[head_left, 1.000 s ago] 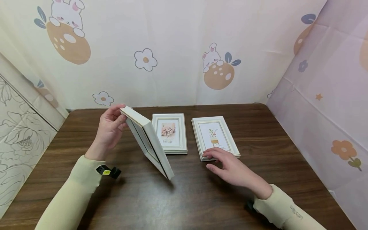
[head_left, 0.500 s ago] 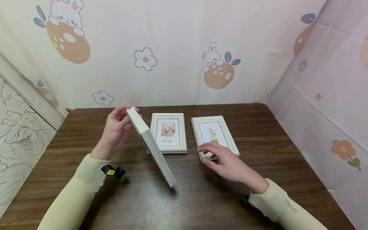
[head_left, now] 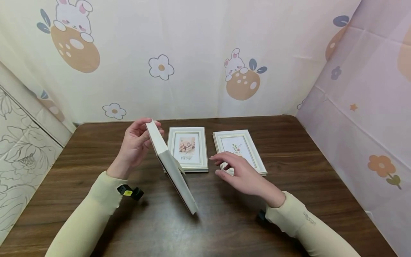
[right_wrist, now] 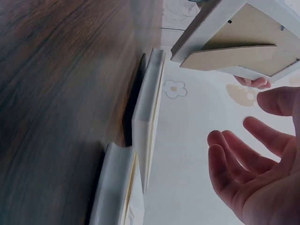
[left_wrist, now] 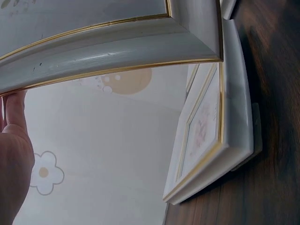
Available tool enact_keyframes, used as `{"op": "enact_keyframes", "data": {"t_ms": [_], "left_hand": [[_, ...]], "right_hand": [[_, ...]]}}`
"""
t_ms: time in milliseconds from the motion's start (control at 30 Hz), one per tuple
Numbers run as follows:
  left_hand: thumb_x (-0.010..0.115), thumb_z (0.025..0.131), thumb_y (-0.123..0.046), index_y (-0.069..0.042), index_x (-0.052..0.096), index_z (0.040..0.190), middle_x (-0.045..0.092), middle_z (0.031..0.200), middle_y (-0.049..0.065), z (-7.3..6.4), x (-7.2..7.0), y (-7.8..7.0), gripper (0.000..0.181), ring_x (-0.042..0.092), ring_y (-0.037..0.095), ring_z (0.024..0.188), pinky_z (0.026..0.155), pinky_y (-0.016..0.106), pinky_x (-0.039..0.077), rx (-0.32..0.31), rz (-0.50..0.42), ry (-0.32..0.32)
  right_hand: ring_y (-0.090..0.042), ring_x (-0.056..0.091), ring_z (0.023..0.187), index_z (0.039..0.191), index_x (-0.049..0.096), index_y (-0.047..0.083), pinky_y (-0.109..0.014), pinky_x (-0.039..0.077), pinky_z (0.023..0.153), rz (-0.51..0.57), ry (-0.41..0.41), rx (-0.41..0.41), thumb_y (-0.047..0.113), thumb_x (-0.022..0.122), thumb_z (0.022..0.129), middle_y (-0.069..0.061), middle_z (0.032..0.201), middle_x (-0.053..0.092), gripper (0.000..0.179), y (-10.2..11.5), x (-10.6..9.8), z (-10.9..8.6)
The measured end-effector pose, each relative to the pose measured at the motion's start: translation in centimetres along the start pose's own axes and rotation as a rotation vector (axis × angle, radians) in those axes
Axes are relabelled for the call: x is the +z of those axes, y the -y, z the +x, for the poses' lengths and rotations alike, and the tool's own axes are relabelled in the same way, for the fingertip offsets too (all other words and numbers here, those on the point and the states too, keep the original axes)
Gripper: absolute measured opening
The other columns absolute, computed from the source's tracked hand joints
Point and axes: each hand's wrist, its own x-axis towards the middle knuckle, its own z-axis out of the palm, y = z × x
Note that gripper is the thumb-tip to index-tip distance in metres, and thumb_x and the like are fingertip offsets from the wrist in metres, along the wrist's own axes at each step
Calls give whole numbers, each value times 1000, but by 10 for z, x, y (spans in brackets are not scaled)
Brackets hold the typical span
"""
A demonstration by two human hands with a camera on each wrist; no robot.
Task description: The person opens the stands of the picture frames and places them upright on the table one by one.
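Note:
My left hand [head_left: 135, 148] pinches the upper end of a large white picture frame [head_left: 174, 175], which leans tilted over the table with its edge toward me. Its gold-lined front border [left_wrist: 93, 61] fills the top of the left wrist view. From the right wrist view the tan backing and a partly swung-out easel leg [right_wrist: 229, 57] show. My right hand [head_left: 242, 176] hovers with loosely bent, spread fingers, holding nothing, and overlaps the near part of a smaller white picture frame [head_left: 237, 144] with a plant picture. Left of that lies another small picture frame [head_left: 187, 160] with a flower picture.
The dark wooden table [head_left: 224, 228] carries the two small picture frames toward its back edge. A curtain [head_left: 192, 92] printed with rabbits and flowers hangs behind it, with more cloth along the right side. A patterned panel [head_left: 22, 153] stands at the left.
The large picture frame has moved right and turned, so its front faces away and the easel leg now shows. My right hand has shifted left, toward the large frame.

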Motion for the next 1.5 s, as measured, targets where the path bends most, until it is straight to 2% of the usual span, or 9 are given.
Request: {"op": "enact_keyframes", "data": {"t_ms": [267, 433, 567, 700, 1167, 1367, 1500], "left_hand": [[66, 92, -6, -17, 71, 116, 69, 113, 9, 2, 4, 3, 27, 71, 22, 97, 85, 32, 56, -13, 8, 8], [63, 93, -4, -15, 70, 117, 69, 114, 10, 5, 6, 5, 28, 71, 22, 98, 83, 30, 56, -18, -7, 31], [63, 94, -4, -15, 70, 118, 69, 114, 9, 5, 9, 7, 27, 70, 21, 98, 82, 29, 56, -18, -9, 38], [63, 94, -5, -15, 71, 117, 69, 114, 10, 5, 10, 8, 27, 70, 20, 98, 82, 28, 56, -21, -14, 36], [66, 93, -7, -16, 71, 116, 69, 113, 9, 5, 12, 10, 26, 71, 20, 96, 82, 29, 56, -29, -1, 44], [67, 92, -10, -19, 72, 116, 69, 112, 8, 5, 13, 12, 26, 70, 20, 96, 85, 31, 56, -38, 17, 44], [65, 93, -7, -18, 72, 116, 68, 112, 8, 5, 14, 14, 26, 70, 21, 96, 84, 30, 56, -38, 1, 39]], "right_hand": [[-22, 66, 97, 131, 59, 8, -34, 55, 82, 95, -56, 3, 8, 70, 93, 0, 115, 65, 39, -1, 13, 13], [-17, 65, 97, 130, 60, 8, -31, 54, 82, 115, -33, 28, 8, 69, 93, -2, 118, 65, 38, -3, 22, 20], [-22, 66, 98, 130, 59, 8, -32, 54, 83, 142, -12, 36, 9, 69, 94, -5, 121, 64, 38, -3, 27, 23], [-24, 64, 104, 130, 60, 9, -33, 54, 84, 153, -12, 5, 11, 71, 93, -1, 119, 63, 39, -4, 31, 28], [-18, 60, 111, 130, 59, 8, -30, 53, 85, 152, 17, -89, 12, 74, 90, -1, 125, 62, 43, 7, 42, 45], [-26, 61, 113, 132, 57, 5, -32, 53, 89, 209, 37, -121, 13, 74, 90, -8, 128, 61, 46, 10, 47, 47], [-27, 61, 113, 132, 57, 5, -32, 53, 89, 229, 47, -123, 14, 74, 91, -7, 128, 61, 45, 10, 50, 48]]}}
